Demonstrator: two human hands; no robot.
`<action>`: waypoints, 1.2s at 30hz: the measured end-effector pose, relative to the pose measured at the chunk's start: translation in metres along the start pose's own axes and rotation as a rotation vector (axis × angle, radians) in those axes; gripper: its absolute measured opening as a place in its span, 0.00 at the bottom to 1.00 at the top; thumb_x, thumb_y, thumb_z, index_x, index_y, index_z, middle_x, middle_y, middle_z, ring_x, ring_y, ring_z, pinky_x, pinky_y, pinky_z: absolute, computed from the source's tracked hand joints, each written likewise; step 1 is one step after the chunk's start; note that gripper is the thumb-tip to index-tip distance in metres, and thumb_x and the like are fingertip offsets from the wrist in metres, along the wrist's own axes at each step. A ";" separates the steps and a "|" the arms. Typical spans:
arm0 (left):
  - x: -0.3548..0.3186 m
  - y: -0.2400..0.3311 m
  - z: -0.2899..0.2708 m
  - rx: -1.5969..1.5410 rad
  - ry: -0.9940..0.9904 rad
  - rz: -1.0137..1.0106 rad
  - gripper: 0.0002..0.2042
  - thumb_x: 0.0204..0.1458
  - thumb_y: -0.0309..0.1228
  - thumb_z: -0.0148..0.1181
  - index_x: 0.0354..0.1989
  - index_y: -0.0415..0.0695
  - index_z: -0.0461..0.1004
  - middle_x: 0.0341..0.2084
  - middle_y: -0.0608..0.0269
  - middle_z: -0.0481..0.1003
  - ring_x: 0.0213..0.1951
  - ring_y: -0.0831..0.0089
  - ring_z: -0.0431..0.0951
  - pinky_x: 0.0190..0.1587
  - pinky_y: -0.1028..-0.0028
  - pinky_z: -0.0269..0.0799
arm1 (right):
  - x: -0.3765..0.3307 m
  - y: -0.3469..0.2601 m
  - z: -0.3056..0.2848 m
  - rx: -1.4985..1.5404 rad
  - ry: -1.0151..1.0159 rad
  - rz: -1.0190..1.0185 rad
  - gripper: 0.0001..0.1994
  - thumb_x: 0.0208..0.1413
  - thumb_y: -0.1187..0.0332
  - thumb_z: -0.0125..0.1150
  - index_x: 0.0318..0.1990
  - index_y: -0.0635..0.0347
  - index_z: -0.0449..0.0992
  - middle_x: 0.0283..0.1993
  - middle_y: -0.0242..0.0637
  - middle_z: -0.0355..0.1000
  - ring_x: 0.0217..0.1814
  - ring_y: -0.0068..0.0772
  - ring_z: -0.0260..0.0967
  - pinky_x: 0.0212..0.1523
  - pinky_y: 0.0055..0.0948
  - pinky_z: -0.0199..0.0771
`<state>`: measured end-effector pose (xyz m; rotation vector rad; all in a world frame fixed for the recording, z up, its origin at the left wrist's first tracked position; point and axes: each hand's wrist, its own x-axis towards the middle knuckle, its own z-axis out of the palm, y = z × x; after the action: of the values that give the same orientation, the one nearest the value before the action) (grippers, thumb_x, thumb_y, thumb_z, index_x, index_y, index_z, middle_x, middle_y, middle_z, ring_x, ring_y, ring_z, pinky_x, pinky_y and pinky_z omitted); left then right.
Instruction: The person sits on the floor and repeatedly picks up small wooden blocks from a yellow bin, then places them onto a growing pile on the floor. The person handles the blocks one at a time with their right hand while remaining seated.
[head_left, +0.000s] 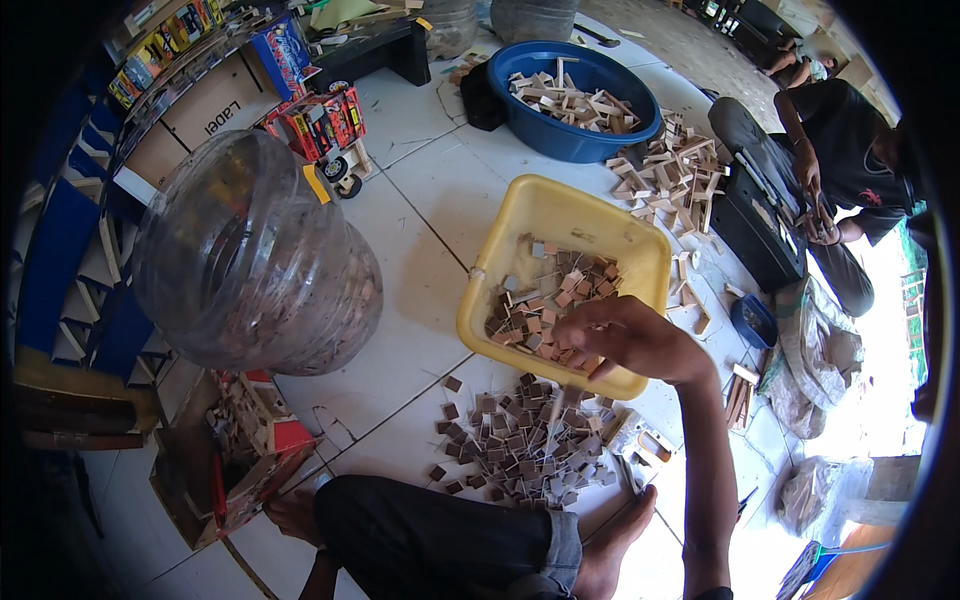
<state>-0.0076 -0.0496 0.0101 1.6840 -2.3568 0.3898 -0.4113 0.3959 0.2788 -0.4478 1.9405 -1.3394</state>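
Observation:
My right hand (625, 335) reaches over the near side of a yellow plastic basin (487, 250). Its bent fingers are apart and a little blurred, and I see nothing gripped in them. Inside the basin lie many small brown wooden pieces (535, 322), a few with grey faces. Below it, on the tiles in front of my bent leg, spreads a pile of small dark square pieces (520, 450) with thin sticks. A faint blurred streak hangs under my right hand. At the lower left, my left hand (290, 515) shows partly beside my knee; its fingers are indistinct.
A blue tub (645, 125) of wooden parts stands beyond the basin, with loose parts (680, 170) beside it. A large clear plastic jar (260, 260) lies at left. Red toy trucks (325, 125) sit nearby. Another person (850, 150) works at right.

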 end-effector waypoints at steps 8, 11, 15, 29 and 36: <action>0.001 0.007 -0.014 -0.024 -0.022 -0.004 0.28 0.61 0.47 0.48 0.63 0.39 0.61 0.59 0.47 0.65 0.66 0.50 0.64 0.58 0.48 0.67 | 0.093 0.059 0.046 -0.643 0.328 -0.265 0.13 0.57 0.69 0.65 0.49 0.62 0.80 0.43 0.47 0.80 0.46 0.46 0.80 0.49 0.42 0.81; 0.002 0.010 -0.018 -0.026 -0.048 -0.025 0.28 0.62 0.48 0.47 0.63 0.39 0.61 0.58 0.48 0.66 0.65 0.50 0.65 0.58 0.48 0.67 | 0.116 0.081 0.070 -0.814 0.410 -0.243 0.13 0.54 0.69 0.67 0.47 0.61 0.79 0.41 0.48 0.79 0.51 0.47 0.79 0.52 0.45 0.79; 0.001 0.011 -0.016 -0.007 -0.004 -0.008 0.29 0.62 0.49 0.45 0.63 0.39 0.61 0.58 0.48 0.66 0.65 0.50 0.65 0.58 0.47 0.67 | 0.128 0.091 0.063 -0.772 0.278 -0.018 0.10 0.52 0.67 0.70 0.40 0.61 0.78 0.40 0.46 0.79 0.51 0.47 0.78 0.51 0.44 0.79; -0.001 0.007 -0.016 -0.030 -0.045 0.001 0.29 0.64 0.50 0.46 0.65 0.39 0.58 0.58 0.47 0.64 0.65 0.50 0.64 0.59 0.49 0.65 | 0.028 0.003 -0.005 0.142 0.014 -0.139 0.06 0.61 0.69 0.69 0.39 0.61 0.80 0.38 0.26 0.78 0.39 0.16 0.74 0.39 0.21 0.76; -0.002 0.011 -0.014 0.037 -0.005 -0.004 0.29 0.64 0.49 0.47 0.65 0.39 0.58 0.62 0.47 0.63 0.68 0.52 0.62 0.62 0.51 0.65 | 0.064 0.012 0.003 -0.315 0.146 -0.002 0.12 0.63 0.59 0.64 0.41 0.59 0.82 0.39 0.37 0.81 0.40 0.26 0.80 0.44 0.28 0.81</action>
<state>-0.0173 -0.0402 0.0215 1.7078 -2.3635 0.4307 -0.4513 0.3577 0.2441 -0.5138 2.2856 -1.0957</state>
